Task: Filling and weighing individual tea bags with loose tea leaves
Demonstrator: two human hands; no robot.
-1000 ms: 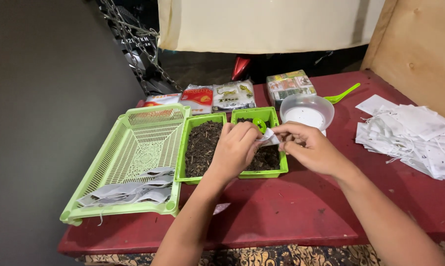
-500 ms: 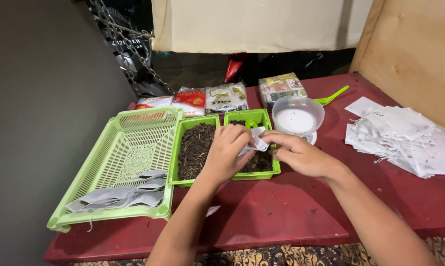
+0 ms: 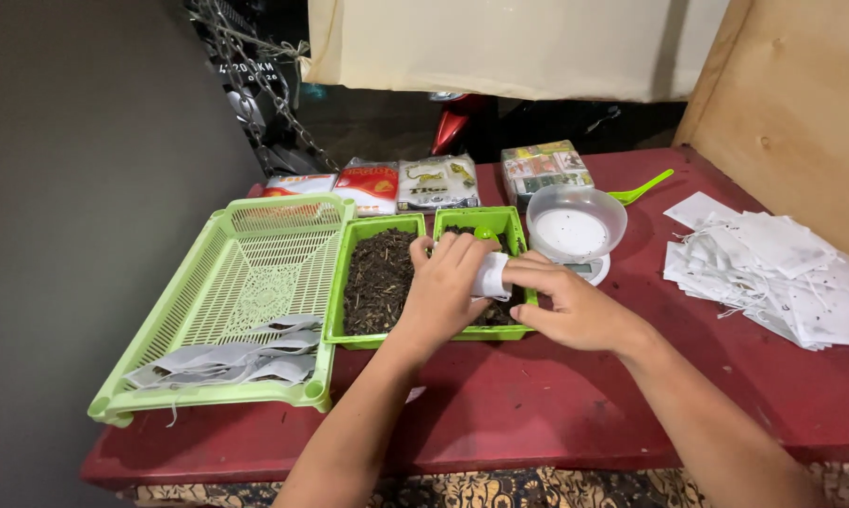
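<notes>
Both hands meet over the right green tub (image 3: 512, 226) of dark loose leaf, which stands on the red table (image 3: 537, 404); the left hand (image 3: 443, 287) has its grip closed around a small white pouch (image 3: 491, 277), fingers curled over its top; the right hand (image 3: 575, 306) pinches the same pouch from the side, thumb and forefinger narrow on its edge; the pouch sits just above the tub's soil-dark filling, and the hands hide most of that tub's front half. Touching the tub on its left is a second green tub (image 3: 379, 280), also full of dark leaf; further left of it lies a pale green slatted tray (image 3: 255, 282) with flat white pouches (image 3: 231, 362) heaped at its near end. Just right of the tub stands a clear bowl on a small scale (image 3: 576, 226), a green scoop (image 3: 642, 188) behind it; well to the right lies a loose pile of empty white pouches (image 3: 772, 268); behind the tubs, printed packets (image 3: 405, 183) and a box (image 3: 545, 165) line the table's far edge.
</notes>
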